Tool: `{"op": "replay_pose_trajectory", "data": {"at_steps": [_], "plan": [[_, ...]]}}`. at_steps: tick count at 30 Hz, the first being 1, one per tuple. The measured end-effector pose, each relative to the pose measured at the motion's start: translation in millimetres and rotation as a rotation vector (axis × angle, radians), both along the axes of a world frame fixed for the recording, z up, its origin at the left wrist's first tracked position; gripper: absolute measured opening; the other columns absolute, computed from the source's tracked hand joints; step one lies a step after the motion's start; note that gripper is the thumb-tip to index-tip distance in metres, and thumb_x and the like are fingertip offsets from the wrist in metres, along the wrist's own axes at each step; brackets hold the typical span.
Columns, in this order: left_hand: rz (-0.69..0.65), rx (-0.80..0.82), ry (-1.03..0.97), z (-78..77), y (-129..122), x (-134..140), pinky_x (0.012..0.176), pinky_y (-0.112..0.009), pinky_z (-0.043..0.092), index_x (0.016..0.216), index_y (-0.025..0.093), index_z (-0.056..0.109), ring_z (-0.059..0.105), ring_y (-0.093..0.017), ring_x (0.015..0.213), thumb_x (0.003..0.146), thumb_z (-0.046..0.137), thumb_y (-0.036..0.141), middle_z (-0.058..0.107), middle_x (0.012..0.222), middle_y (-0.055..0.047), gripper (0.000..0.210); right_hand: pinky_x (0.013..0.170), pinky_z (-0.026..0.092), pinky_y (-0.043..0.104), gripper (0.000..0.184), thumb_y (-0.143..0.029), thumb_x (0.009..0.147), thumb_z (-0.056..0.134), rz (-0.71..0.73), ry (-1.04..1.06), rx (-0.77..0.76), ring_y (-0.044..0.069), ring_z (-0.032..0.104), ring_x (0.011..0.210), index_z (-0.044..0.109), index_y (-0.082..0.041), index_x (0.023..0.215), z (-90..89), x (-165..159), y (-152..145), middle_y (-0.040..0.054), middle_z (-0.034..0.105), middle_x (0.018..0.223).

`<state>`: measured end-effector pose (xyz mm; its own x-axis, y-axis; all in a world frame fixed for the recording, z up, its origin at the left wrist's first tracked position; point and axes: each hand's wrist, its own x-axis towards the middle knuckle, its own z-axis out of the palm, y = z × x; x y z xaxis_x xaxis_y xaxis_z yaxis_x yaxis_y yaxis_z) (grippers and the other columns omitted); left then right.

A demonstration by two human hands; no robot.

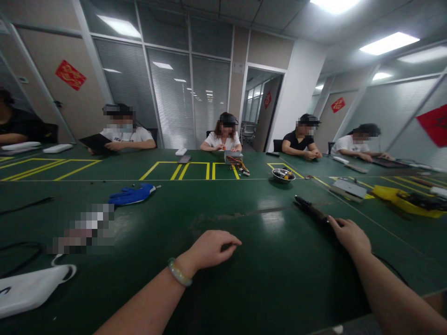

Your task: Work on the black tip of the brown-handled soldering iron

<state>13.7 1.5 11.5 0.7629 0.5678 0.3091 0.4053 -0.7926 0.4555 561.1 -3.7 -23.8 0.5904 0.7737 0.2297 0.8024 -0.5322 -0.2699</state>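
Observation:
My left hand [214, 249], with a pale bangle [179, 272] at the wrist, hovers over or rests on the green table [240, 284]. Its fingers are loosely bent, with a gap between thumb and index finger, and hold nothing. On the right, my right hand [350, 236] has its fingers on the rear end of a dark, slim electric screwdriver [312, 209]. The tool's tip points away to the left. A black cord [391, 269] shows beyond my right wrist. The underside of this grip is hidden.
A blue glove [132, 194] and a white case [30, 291] lie left. Ahead are a metal bowl [283, 175] of small parts and a metal box with wires [233, 158]. A yellow bag [394, 197] lies right. Several people sit across the table.

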Motion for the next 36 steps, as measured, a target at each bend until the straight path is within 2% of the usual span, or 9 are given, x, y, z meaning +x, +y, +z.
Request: {"op": "replay_pose_trajectory", "data": {"at_steps": [4, 8, 16, 19, 21, 24, 27, 31, 36], "plan": [[-0.003, 0.028, -0.001, -0.5, 2.4, 3.3, 0.088, -0.029, 0.048, 0.116, 0.028, 0.063, 0.063, -0.015, 0.1, 0.092, 0.05, 0.028, 0.068, 0.11, 0.001, 0.027, 0.081, 0.044, 0.036, 0.065, -0.07, 0.088, 0.03, 0.082, 0.01, -0.069, 0.027, 0.056, 0.1, 0.069, -0.026, 0.115, 10.0, -35.2, 13.4, 0.01, 0.057, 0.115], [0.028, 0.076, -0.02, 1.7, 0.7, 5.8, 0.09, -0.032, 0.047, 0.118, 0.028, 0.062, 0.061, -0.016, 0.099, 0.092, 0.05, 0.027, 0.068, 0.108, 0.0, 0.029, 0.081, 0.042, 0.03, 0.057, -0.062, 0.092, 0.035, 0.225, 0.044, -0.039, 0.022, 0.057, 0.096, 0.071, -0.022, 0.111, 22.1, -95.3, 26.5, 0.0098, 0.058, 0.111], [0.225, 0.234, -0.142, 10.8, -3.7, 7.0, 0.107, -0.042, 0.04, 0.134, 0.028, 0.05, 0.05, -0.021, 0.121, 0.091, 0.05, 0.024, 0.056, 0.131, -0.003, 0.043, 0.083, 0.04, 0.026, 0.038, -0.049, 0.095, 0.048, 0.926, 0.123, 0.056, 0.017, 0.055, 0.092, 0.071, -0.021, 0.101, 25.8, -314.3, 53.6, 0.0048, 0.061, 0.096], [0.338, 0.257, -0.146, 5.1, 1.5, -2.0, 0.11, -0.044, 0.038, 0.138, 0.026, 0.045, 0.048, -0.021, 0.125, 0.094, 0.043, 0.022, 0.053, 0.136, -0.005, 0.044, 0.09, 0.04, 0.029, 0.027, -0.032, 0.091, 0.054, 1.127, 0.123, 0.066, 0.019, 0.053, 0.099, 0.067, -0.017, 0.111, 17.3, -385.7, 54.8, 0.0077, 0.061, 0.107], [0.422, 0.255, -0.126, -1.3, 7.0, -10.1, 0.109, -0.044, 0.038, 0.141, 0.023, 0.042, 0.048, -0.021, 0.125, 0.096, 0.038, 0.021, 0.052, 0.136, -0.007, 0.045, 0.096, 0.037, 0.033, 0.033, -0.023, 0.089, 0.054, 1.217, 0.135, 0.064, 0.021, 0.051, 0.105, 0.062, -0.014, 0.119, 16.2, -410.4, 50.9, 0.0107, 0.058, 0.118], [0.492, 0.245, -0.099, -9.6, 13.9, -18.1, 0.109, -0.044, 0.038, 0.141, 0.019, 0.041, 0.048, -0.022, 0.126, 0.097, 0.034, 0.023, 0.051, 0.138, -0.009, 0.045, 0.1, 0.034, 0.039, 0.046, -0.031, 0.087, 0.06, 1.218, 0.14, 0.084, 0.025, 0.046, 0.115, 0.054, -0.016, 0.13, 29.0, -406.2, 41.6, 0.0121, 0.051, 0.128], [0.495, 0.231, -0.081, -12.4, 15.8, -16.7, 0.107, -0.043, 0.04, 0.142, 0.019, 0.04, 0.049, -0.022, 0.125, 0.099, 0.033, 0.03, 0.052, 0.137, -0.009, 0.044, 0.095, 0.036, 0.038, 0.049, -0.044, 0.084, 0.065, 1.093, 0.15, 0.106, 0.024, 0.048, 0.111, 0.057, -0.021, 0.126, 54.5, -366.2, 30.4, 0.0088, 0.054, 0.123], [0.42, 0.224, -0.031, -12.4, 15.0, -9.0, 0.105, -0.042, 0.041, 0.138, 0.022, 0.045, 0.052, -0.022, 0.121, 0.097, 0.04, 0.036, 0.056, 0.131, -0.008, 0.043, 0.069, 0.041, 0.026, 0.027, -0.043, 0.084, 0.064, 1.016, 0.266, -0.168, 0.016, 0.056, 0.081, 0.068, -0.024, 0.103, 76.4, -311.6, 12.7, 0.0014, 0.063, 0.094], [0.327, 0.256, 0.064, -15.2, 16.7, -4.4, 0.101, -0.041, 0.042, 0.13, 0.025, 0.053, 0.054, -0.024, 0.117, 0.088, 0.056, 0.036, 0.059, 0.128, -0.006, 0.043, 0.06, 0.037, 0.024, 0.031, -0.035, 0.063, 0.083, 1.102, 0.163, -0.463, 0.016, 0.056, 0.075, 0.071, -0.026, 0.09, 64.9, -303.7, -6.2, -0.0005, 0.063, 0.088]]}}
